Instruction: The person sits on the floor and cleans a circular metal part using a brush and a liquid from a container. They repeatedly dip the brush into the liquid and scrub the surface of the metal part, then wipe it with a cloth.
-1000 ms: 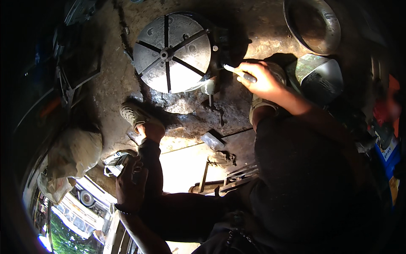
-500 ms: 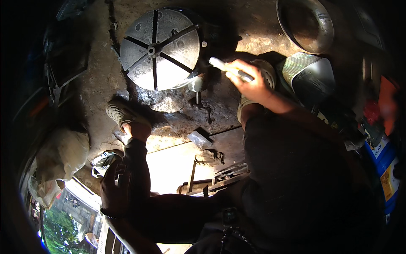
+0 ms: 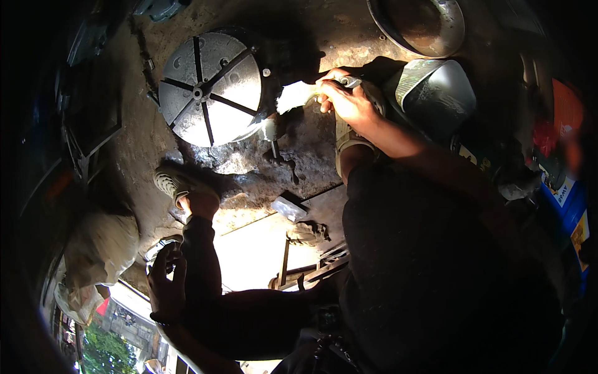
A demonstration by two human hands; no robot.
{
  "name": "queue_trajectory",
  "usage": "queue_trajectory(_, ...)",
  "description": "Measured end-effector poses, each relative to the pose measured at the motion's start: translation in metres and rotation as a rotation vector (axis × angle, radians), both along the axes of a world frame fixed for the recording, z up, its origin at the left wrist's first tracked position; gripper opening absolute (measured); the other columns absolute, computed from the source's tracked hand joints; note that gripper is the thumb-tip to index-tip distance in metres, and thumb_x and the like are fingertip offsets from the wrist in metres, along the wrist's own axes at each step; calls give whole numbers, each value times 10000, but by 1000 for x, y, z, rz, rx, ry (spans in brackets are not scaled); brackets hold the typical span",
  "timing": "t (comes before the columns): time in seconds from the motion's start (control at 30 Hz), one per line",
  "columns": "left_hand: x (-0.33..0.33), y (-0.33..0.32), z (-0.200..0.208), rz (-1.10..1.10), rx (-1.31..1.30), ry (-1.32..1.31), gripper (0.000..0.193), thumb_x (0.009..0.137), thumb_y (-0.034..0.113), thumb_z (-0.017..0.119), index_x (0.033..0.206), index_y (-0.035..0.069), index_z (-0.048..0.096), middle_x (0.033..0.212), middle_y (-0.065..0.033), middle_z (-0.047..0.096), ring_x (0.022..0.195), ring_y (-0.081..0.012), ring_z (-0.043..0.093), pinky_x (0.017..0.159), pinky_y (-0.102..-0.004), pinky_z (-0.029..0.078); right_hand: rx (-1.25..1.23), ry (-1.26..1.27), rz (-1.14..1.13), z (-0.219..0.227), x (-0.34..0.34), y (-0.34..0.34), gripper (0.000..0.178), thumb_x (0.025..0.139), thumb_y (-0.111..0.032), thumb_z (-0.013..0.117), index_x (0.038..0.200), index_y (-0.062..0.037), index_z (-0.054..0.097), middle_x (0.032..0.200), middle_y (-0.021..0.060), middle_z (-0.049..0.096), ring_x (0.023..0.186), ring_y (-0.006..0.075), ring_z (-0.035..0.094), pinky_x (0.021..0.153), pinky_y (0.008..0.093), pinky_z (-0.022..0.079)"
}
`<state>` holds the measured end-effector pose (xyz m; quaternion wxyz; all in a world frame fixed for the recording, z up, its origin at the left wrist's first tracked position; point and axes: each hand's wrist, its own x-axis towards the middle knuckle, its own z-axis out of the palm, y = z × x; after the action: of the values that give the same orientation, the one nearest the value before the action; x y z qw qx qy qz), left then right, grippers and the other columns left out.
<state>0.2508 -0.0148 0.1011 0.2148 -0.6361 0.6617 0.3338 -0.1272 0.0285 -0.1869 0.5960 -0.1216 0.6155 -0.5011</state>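
My right hand [image 3: 352,105] is closed round the handle of a paintbrush [image 3: 296,98], its broad bristles brightly lit and nearly white. The bristles point left, toward a round slotted rotary table [image 3: 233,87], with a gap between them. From the table's near side sticks out a small crank handle [image 3: 283,159]. In deep shadow beside my left leg, my left hand [image 3: 167,283] has its finger and thumb apart, and I see nothing held in it.
A shallow round pan [image 3: 418,47] and a cut-open plastic container [image 3: 445,93] lie at the upper right. Near my feet are a small pale block [image 3: 289,209], a crumpled glove-like cloth [image 3: 308,234] and metal bars [image 3: 321,271]. A pale sack [image 3: 103,246] stands left.
The brush has swung so its broad bristles face the view, and my right hand has turned around its handle. The whole scene has shifted somewhat left as the view moved. My left hand stays low.
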Motion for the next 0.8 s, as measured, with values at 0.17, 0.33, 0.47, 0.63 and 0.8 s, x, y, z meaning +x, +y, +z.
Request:
queue_trajectory(0.17,-8,0,3,19,7,-35,346,920,143,594,1251,43,583,1031,-146,684,926,-258,661,825,-390,517,-184,-159,-121,-6,3,-1,83,925,-84,627,907,-49,554,681,29,586,541,92,585,483,242,487)
queue_trajectory(0.33,-14,0,4,44,24,-15,357,918,141,589,1262,48,580,1015,-138,684,923,-244,656,825,-386,510,-289,-75,-15,-9,8,10,37,930,-46,587,896,-40,573,727,28,599,563,83,579,537,227,487)
queue_trajectory(0.47,-15,0,4,45,26,-9,369,917,143,592,1276,57,569,997,-132,682,910,-241,654,819,-385,511,-403,79,30,-5,10,13,54,920,-47,592,880,-48,555,732,3,585,583,63,587,522,220,468)
queue_trajectory(0.63,-13,0,5,52,24,5,365,922,141,587,1278,64,569,1008,-123,681,914,-236,652,819,-384,511,-431,192,203,-4,8,17,79,914,-33,586,886,-71,523,784,-19,537,602,37,533,533,216,431)
queue_trajectory(0.8,-11,-1,4,33,61,-60,362,930,143,585,1281,58,566,1029,-124,679,937,-225,648,832,-377,507,-437,350,234,-13,8,18,75,950,-79,520,879,-56,516,822,-8,488,709,91,526,619,231,428)
